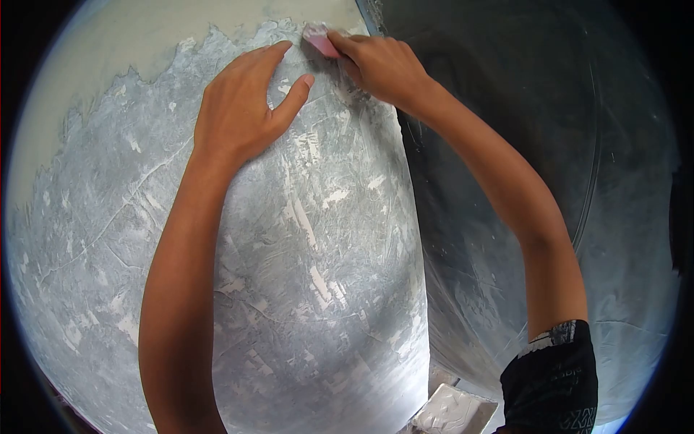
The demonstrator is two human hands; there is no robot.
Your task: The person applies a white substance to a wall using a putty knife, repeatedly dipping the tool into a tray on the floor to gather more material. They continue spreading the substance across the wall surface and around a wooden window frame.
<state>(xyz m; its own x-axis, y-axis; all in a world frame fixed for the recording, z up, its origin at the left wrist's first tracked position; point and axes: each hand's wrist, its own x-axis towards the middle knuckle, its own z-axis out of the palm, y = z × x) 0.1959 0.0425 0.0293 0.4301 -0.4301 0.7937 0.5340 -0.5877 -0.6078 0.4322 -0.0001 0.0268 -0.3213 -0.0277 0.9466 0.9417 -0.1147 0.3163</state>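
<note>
A large grey and white mottled surface [325, 239] fills the left and middle of the head view, with ragged plaster-like patches on it. My left hand [242, 105] lies against its upper part, fingers spread, holding nothing. Near the top right edge of the surface, my right hand [379, 65] grips a small pink tool [323, 45] whose end is coated with white material. The tool touches or nearly touches the surface; its exact contact is blurred. My two hands are a short distance apart.
Dark sheeting [499, 217] hangs to the right, along the surface's right edge. At the bottom right, a tray [457, 411] holds pale material. A smooth cream area [94, 43] borders the grey surface at the upper left.
</note>
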